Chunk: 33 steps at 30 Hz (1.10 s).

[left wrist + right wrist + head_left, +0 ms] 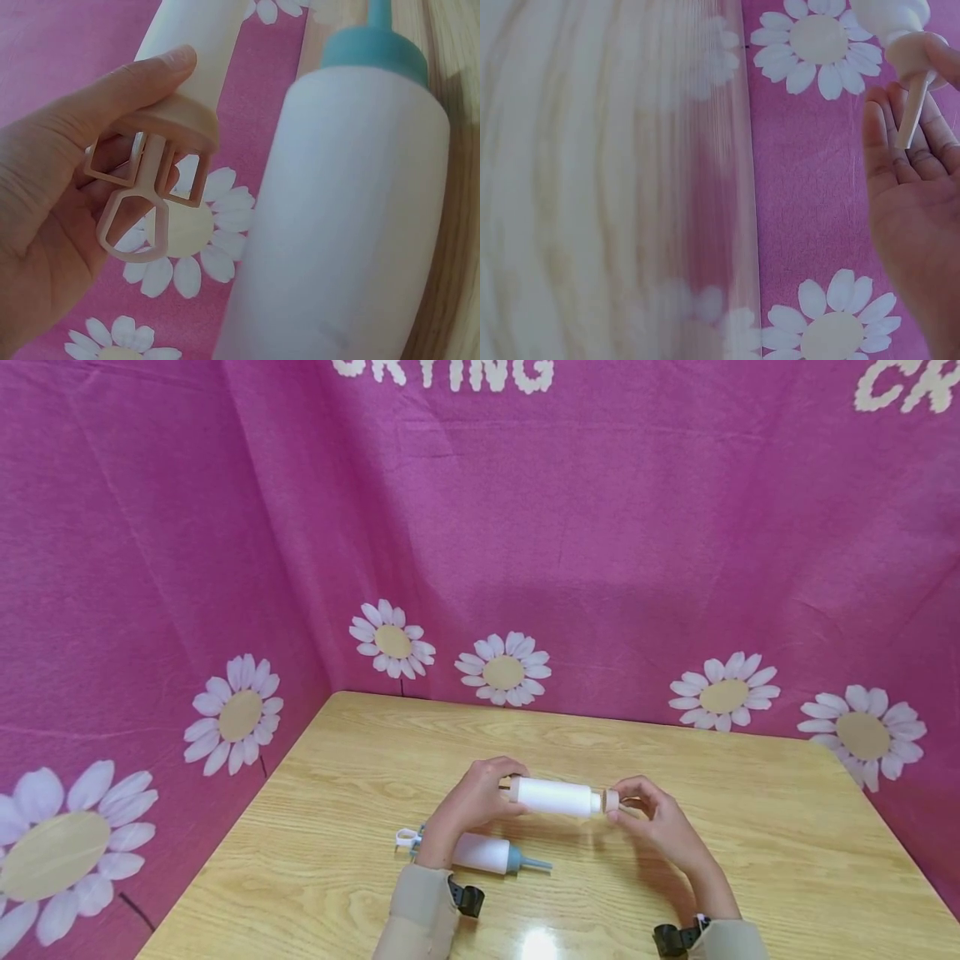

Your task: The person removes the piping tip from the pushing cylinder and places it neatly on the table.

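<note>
My left hand (480,793) grips a white plunger bottle (555,796) by its beige end, lying level above the table. In the left wrist view, the thumb presses near the beige collar (176,124), with square finger loops and a pull ring (135,225) hanging below it. My right hand (667,827) pinches a beige nozzle cap (611,800) right at the bottle's narrow white neck. Its thin spout (911,120) points toward the right palm. Below the left wrist lies a second white bottle (482,853) with a teal nozzle cap (375,56).
The wooden table (787,827) carries the second bottle, whose white ring handle (407,837) sticks out left of the left forearm. A pink cloth with daisies (525,527) hangs behind the table and along its left side.
</note>
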{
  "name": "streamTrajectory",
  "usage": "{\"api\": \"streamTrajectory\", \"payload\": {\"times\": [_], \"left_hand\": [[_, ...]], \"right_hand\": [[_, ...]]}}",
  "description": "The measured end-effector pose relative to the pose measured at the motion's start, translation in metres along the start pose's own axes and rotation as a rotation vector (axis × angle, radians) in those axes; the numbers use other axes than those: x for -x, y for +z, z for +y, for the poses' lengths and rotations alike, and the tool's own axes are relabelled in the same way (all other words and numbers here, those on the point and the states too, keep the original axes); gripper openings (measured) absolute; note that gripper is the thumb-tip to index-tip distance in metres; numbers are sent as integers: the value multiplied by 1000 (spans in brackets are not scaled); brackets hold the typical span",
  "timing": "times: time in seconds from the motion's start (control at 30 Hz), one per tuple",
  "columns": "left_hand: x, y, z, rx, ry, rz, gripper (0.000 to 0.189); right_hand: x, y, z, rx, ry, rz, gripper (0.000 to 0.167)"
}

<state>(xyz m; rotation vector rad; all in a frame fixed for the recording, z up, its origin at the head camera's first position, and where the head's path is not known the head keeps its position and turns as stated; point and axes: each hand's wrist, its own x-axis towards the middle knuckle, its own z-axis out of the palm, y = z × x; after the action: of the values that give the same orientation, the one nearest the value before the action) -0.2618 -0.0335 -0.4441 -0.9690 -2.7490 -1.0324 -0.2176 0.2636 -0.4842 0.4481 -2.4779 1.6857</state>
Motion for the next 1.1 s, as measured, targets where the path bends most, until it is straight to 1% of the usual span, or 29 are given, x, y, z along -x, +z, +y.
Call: {"api": "streamTrajectory", "payload": {"times": [0.13,0.27,0.53,0.7,0.9,1.1], "left_hand": [[-1,0,-3,-11,-20,-19,38],[-2,1,-6,-12,-54,-55,37],[-2,3,-14,-37,-118,-112,40],[0,5,-17,-43,-131,-127,41],[1,7,-20,-40,-139,-143,36],[2,9,-23,-27,-169,-150,36]], "right_hand": [[0,-2,-1,7,5,5,30],[0,-2,-2,8,6,-9,30],[0,-3,-1,41,-17,-14,26],[-1,-2,-1,48,-7,-16,27],[0,0,-2,61,20,-27,28],[2,1,-3,64,39,-27,29]]}}
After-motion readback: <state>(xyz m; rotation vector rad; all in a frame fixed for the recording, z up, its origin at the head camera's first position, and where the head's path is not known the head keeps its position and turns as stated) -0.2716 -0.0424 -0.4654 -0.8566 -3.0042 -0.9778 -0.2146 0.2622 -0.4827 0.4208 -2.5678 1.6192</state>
